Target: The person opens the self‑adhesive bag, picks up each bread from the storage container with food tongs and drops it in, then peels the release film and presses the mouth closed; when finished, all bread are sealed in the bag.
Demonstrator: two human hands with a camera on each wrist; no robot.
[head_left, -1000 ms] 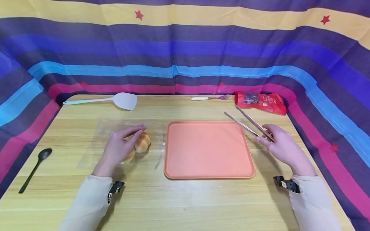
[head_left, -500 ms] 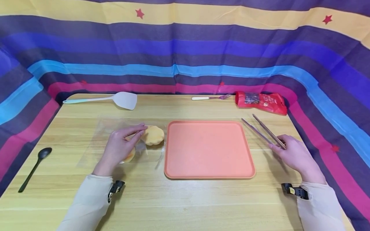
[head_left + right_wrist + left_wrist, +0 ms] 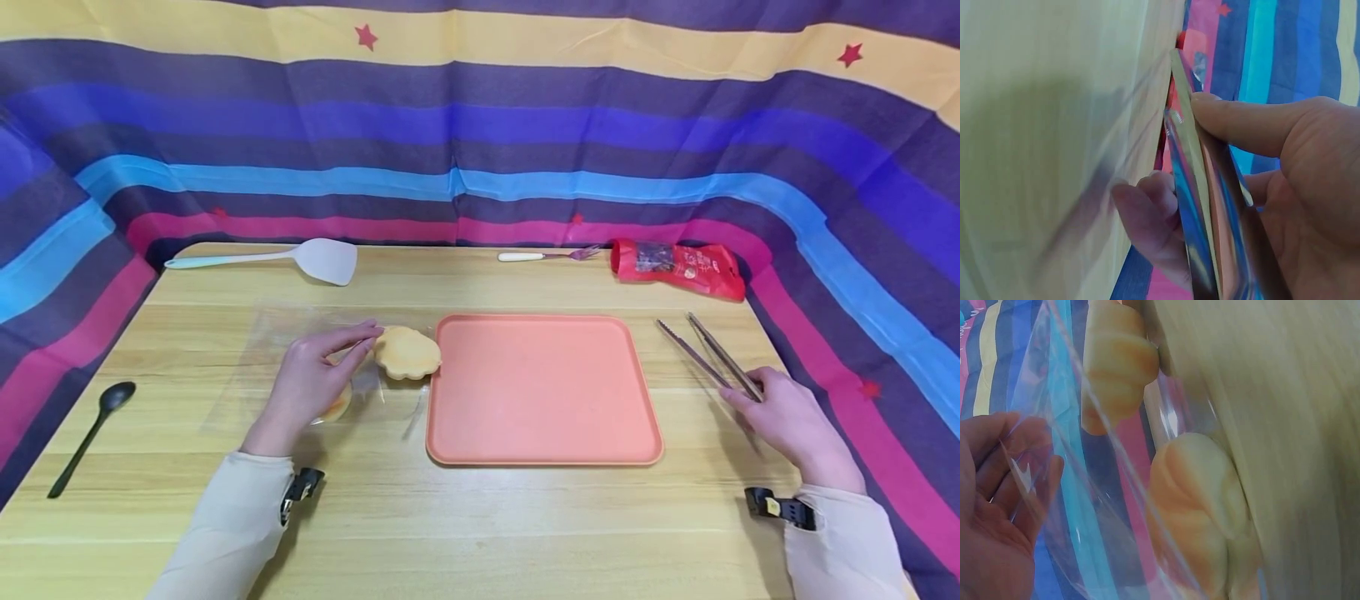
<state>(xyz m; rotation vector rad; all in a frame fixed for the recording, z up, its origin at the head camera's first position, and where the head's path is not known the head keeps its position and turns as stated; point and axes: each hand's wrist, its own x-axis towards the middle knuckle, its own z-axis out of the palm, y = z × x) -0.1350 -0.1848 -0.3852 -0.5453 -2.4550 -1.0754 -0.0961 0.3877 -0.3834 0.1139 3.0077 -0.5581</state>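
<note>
My left hand (image 3: 311,375) pinches the upper edge of a clear plastic bag (image 3: 240,375) lying left of the tray. One bread roll (image 3: 407,352), its pale scalloped underside showing, lies at the bag's mouth and overlaps the left rim of the pink tray (image 3: 543,387). Partly behind the left hand sits a second roll (image 3: 339,407), golden-striped; in the left wrist view a roll (image 3: 1191,512) shows through the film. Right of the tray, my right hand (image 3: 795,425) grips metal tongs (image 3: 712,358) with thumb and fingers. The tongs' arms stand apart with nothing between their tips.
A white spatula (image 3: 326,261) lies at the back left, a black spoon (image 3: 93,437) at the left. Along the back edge are a small fork (image 3: 551,255) with a white handle and a red food packet (image 3: 678,268). Striped cloth (image 3: 450,125) hangs behind the table.
The roll beside the left hand has turned over onto its top and shifted right to the tray's rim. The right hand has drawn the tongs right and nearer. The left hand stays put.
</note>
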